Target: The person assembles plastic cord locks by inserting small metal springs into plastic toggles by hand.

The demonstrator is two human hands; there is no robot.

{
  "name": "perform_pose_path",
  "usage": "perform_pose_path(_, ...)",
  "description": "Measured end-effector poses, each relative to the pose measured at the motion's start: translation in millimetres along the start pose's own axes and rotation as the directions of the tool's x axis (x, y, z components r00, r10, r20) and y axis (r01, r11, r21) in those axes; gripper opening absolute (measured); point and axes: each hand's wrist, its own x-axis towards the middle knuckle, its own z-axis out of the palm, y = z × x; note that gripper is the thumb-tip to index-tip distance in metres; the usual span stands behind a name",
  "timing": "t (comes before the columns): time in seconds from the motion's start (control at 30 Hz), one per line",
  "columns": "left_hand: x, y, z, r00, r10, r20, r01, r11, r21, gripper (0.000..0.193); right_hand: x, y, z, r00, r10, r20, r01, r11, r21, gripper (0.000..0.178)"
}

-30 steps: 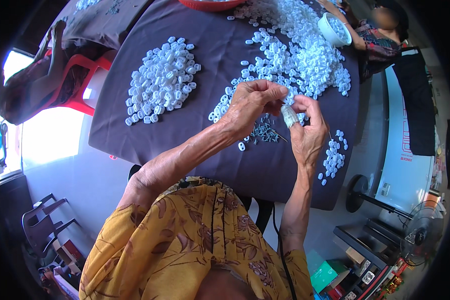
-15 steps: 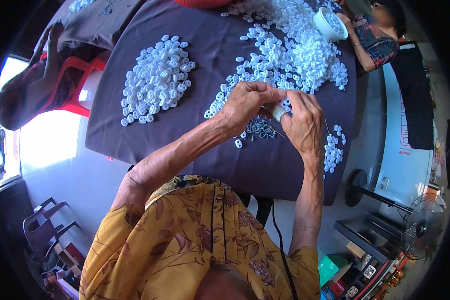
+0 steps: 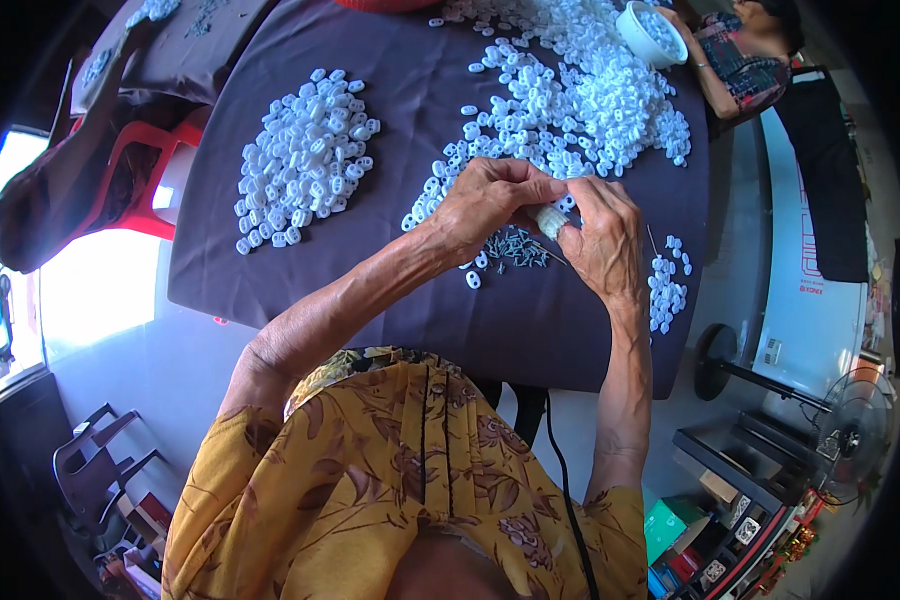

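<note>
My left hand [image 3: 478, 208] and my right hand [image 3: 602, 235] meet fingertip to fingertip over the table, both closed in a pinch. What they grip is too small and hidden to make out. A whitish ribbed wrapping [image 3: 550, 221] shows between them, beside my right thumb; I cannot tell if it covers a finger or a handle. Just under the hands lies a heap of small dark screws [image 3: 515, 249], partly covered by them. One white plastic piece with two holes [image 3: 473, 280] lies left of the screws. Beyond my hands spreads a big pile of similar white pieces [image 3: 610, 110].
On the dark tablecloth [image 3: 410, 310] a separate heap of white pieces [image 3: 305, 160] sits left, a smaller one [image 3: 666, 295] right. Another person [image 3: 735, 65] sits far right by a white bowl [image 3: 653, 35]. A red chair [image 3: 130, 180] stands left, a fan [image 3: 850, 435] right.
The whole view has shifted slightly. My hands keep almost the same pinched pose at the same place. At far right, the other person's hand stays by the bowl.
</note>
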Motion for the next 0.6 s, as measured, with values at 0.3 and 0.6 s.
perform_pose_path(0.3, -1.1, -3.3, -0.6, 0.998, -0.056, -0.001, 0.055, 0.991, -0.120, 0.027, -6.5, 0.3, -0.4, 0.999, 0.029, 0.032, -0.030, 0.999, 0.014, 0.027)
perform_pose_path(0.6, -10.1, -1.3, -0.6, 0.993, 0.016, 0.120, -0.016, 1.000, -0.007, 0.015, -10.1, -3.0, -2.6, 0.999, 0.026, -0.031, -0.025, 0.998, 0.053, 0.028)
